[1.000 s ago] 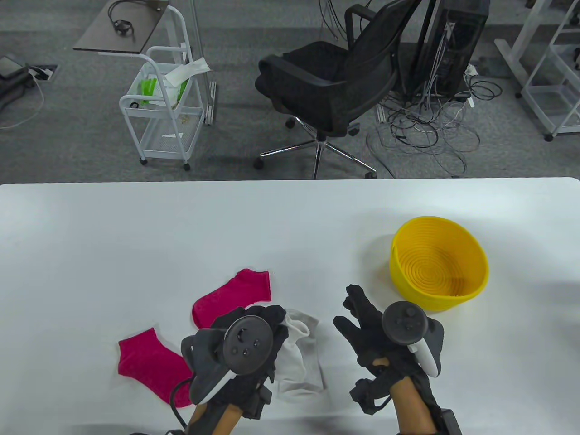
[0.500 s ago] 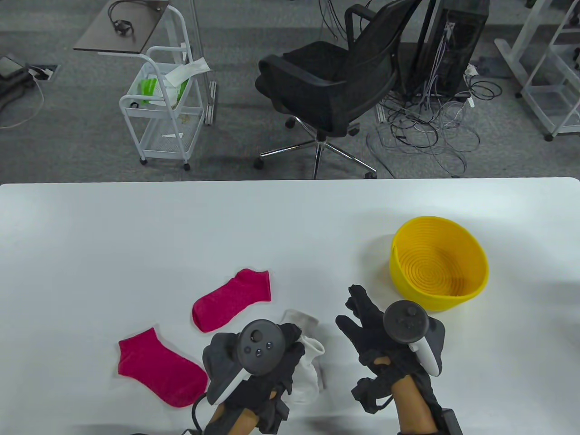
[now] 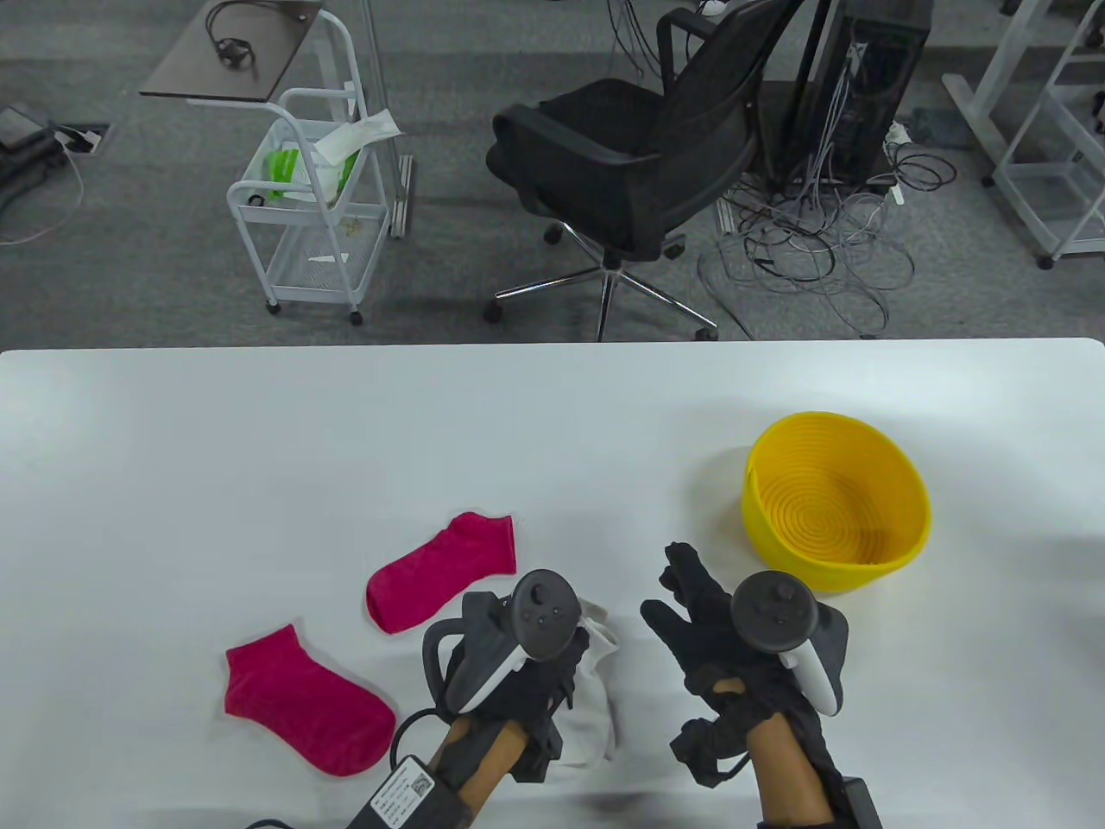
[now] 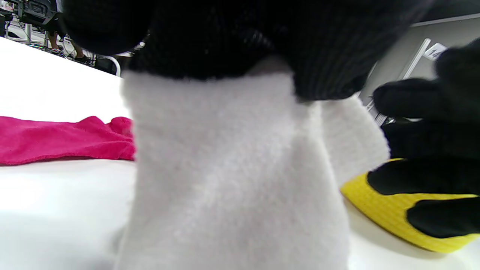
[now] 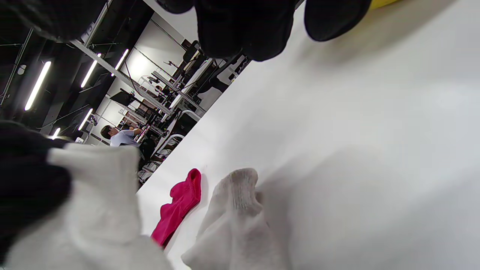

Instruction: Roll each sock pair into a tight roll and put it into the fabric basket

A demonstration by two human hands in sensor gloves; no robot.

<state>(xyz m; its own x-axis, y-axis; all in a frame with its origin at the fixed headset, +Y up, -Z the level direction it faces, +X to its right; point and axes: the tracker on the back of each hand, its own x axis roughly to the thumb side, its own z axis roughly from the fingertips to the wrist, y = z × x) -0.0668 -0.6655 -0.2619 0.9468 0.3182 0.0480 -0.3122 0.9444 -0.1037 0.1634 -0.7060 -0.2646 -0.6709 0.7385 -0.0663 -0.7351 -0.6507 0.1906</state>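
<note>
With the yellow basket (image 3: 836,516) empty and both pink socks (image 3: 304,701) flat, the left hand (image 3: 527,682) grips the white socks (image 3: 596,691) near the bench's front edge, right hand (image 3: 716,639) relaxed open.

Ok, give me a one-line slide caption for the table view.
Left hand grips a white sock beside two pink socks; right hand hovers open near the yellow basket.

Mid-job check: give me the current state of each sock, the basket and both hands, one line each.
White sock: lifted at one end by the left hand, not rolled; a second white sock lies beside it in the right wrist view.
Far pink sock: flat on the table, unrolled.
Near pink sock: flat, unrolled.
Yellow basket: upright, empty.
Left hand: grips the white sock.
Right hand: fingers extended, holds nothing.
</note>
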